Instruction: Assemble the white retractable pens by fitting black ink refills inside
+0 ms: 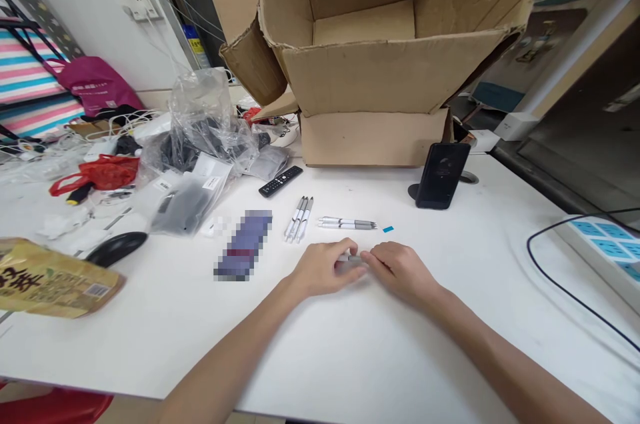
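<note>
A white and grey pen (345, 257) lies crosswise between my two hands, just above or on the white table. My left hand (323, 269) is curled around its left end, thumb and index finger bent about it. At the other end, the closed fingers of my right hand (403, 269) grip the grey part and hide its tip. Beyond my hands lies a row of similar pens (347, 223) set sideways. Left of that row, several more pens (299, 219) lie side by side, pointing away from me. A small blue strip (389, 229) rests right of the sideways pens.
A blurred purple packet (245, 244) and a black remote (281, 181) lie left. A phone (443, 176) leans on a stand. Behind stands a large open cardboard box (375, 137). Plastic bags (190, 194) and a yellow pouch (55, 277) fill the left; a power strip (607, 247) sits right.
</note>
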Tool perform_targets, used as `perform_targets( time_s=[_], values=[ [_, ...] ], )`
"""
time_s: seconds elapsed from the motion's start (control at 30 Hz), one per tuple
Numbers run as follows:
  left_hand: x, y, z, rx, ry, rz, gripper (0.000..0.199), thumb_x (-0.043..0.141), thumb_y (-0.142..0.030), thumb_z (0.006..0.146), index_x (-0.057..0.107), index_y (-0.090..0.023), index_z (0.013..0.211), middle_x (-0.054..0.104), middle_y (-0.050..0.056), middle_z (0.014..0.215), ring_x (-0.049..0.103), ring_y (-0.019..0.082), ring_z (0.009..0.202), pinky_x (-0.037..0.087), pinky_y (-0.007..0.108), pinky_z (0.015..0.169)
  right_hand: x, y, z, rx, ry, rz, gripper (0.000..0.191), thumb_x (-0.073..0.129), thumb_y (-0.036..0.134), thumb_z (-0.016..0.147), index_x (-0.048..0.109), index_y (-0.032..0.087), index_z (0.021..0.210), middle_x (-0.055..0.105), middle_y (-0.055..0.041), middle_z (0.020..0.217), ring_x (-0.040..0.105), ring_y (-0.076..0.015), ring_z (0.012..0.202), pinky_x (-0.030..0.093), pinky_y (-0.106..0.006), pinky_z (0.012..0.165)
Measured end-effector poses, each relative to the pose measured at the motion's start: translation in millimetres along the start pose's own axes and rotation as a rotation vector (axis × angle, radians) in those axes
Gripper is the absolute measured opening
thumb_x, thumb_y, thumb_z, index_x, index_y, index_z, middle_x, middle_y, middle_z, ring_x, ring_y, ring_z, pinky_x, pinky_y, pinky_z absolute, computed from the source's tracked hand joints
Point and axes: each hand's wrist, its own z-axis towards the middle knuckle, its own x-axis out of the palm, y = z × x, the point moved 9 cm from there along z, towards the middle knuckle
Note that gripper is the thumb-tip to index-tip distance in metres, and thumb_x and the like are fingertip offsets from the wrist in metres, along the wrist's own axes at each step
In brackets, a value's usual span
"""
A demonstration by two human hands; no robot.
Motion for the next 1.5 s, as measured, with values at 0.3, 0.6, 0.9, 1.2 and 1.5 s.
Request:
perform_targets(
  time_s=[0.3, 0.6, 0.9, 1.2, 1.5],
  values=[
    [1.1, 7.7, 2.0, -0.029, -0.047, 0.036, 0.034, 0.029, -0.040, 0.098, 0.060, -0.028, 0.094, 0.068, -0.004, 0.079, 0.060, 0.013, 0.068, 0.041, 0.024, 0.062, -9.0, 11.3, 1.7, -0.095, -0.022, 0.111, 0.016, 0.042, 0.023, 0.097, 0.054, 0.023, 0.108, 0.066, -0.0050, 0.092, 0.062, -0.0182, 0.081, 0.046, -0.028, 0.065],
    [5.1, 6.3, 1.6, -0.028, -0.031, 0.070, 0.022, 0.049, -0.043, 0.090, 0.057, -0.031, 0.107, 0.069, -0.006, 0.090, 0.059, 0.011, 0.066, 0.043, 0.022, 0.064, -3.9, 1.2, 2.9, -0.030, -0.030, 0.050, 0.014, 0.039, 0.023, 0.099, 0.053, 0.022, 0.096, 0.066, -0.0038, 0.085, 0.062, -0.0184, 0.074, 0.046, -0.029, 0.061],
    [7.1, 7.6, 0.9, 0.023, -0.092, 0.099, 0.017, 0.052, -0.038, 0.093, 0.062, -0.027, 0.102, 0.069, -0.005, 0.097, 0.062, 0.010, 0.077, 0.045, 0.021, 0.070, 5.1, -9.5, 4.1, 0.151, 0.064, 0.114, 0.029, 0.034, 0.030, 0.100, 0.049, 0.023, 0.076, 0.058, -0.0003, 0.069, 0.054, -0.0170, 0.063, 0.039, -0.027, 0.057],
    [-19.1, 11.1, 1.5, -0.029, -0.299, 0.113, 0.023, 0.044, -0.031, 0.097, 0.061, -0.022, 0.111, 0.069, 0.001, 0.102, 0.062, 0.011, 0.079, 0.048, 0.024, 0.071, -26.7, -61.6, 2.5, 0.359, -0.149, 0.171, 0.034, 0.029, 0.039, 0.101, 0.047, 0.024, 0.077, 0.057, 0.0000, 0.071, 0.051, -0.0167, 0.062, 0.041, -0.028, 0.058],
    [-22.5, -13.6, -8.1, 0.257, -0.471, 0.224, 0.008, 0.052, -0.022, 0.093, 0.060, -0.021, 0.094, 0.069, -0.001, 0.087, 0.062, 0.012, 0.082, 0.051, 0.024, 0.071, -27.3, -2.2, 3.3, -0.033, -0.270, -0.264, 0.026, 0.045, 0.029, 0.098, 0.054, 0.022, 0.122, 0.059, -0.0129, 0.124, 0.052, -0.0294, 0.115, 0.033, -0.050, 0.097]
  ],
)
